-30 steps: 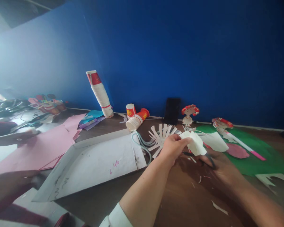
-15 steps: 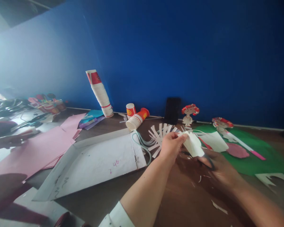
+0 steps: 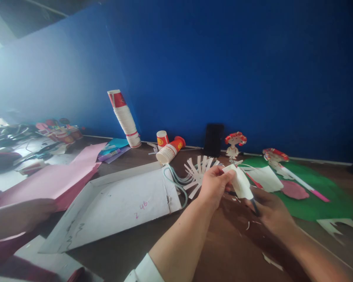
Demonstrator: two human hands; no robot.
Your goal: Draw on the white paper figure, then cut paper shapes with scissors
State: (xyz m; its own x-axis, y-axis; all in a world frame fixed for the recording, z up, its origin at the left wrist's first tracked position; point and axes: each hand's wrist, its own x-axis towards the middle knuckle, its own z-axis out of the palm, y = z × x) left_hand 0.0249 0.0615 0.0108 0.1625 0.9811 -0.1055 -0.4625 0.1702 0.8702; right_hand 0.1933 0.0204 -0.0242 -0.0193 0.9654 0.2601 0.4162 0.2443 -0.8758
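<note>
Pinched between the thumb and fingers of my left hand (image 3: 216, 183) is a piece of white paper (image 3: 239, 183). My right hand (image 3: 270, 207) grips scissors (image 3: 255, 206) by their dark handle, at the paper's lower right edge. Most of the blades are hidden by the paper. Small paper scraps (image 3: 247, 225) lie on the brown table below my hands. Just left of the paper is a fringed white paper cup (image 3: 198, 172), cut into strips. Behind my right hand lies another white paper sheet (image 3: 266, 178).
A shallow white box lid (image 3: 114, 211) lies left of my arms. Behind it are a leaning cup stack (image 3: 125, 119) and toppled cups (image 3: 169, 152). Green paper (image 3: 320, 196), a pink-capped marker (image 3: 306, 183) and mushroom-like figures (image 3: 235, 145) are at the right. Another person's arm (image 3: 23, 219) reaches over pink paper (image 3: 73, 172).
My right hand has shifted slightly, and the scissors handle has turned downward at the paper's edge. The paper has tilted a little. At the left, the other person's arm has come over the pink paper.
</note>
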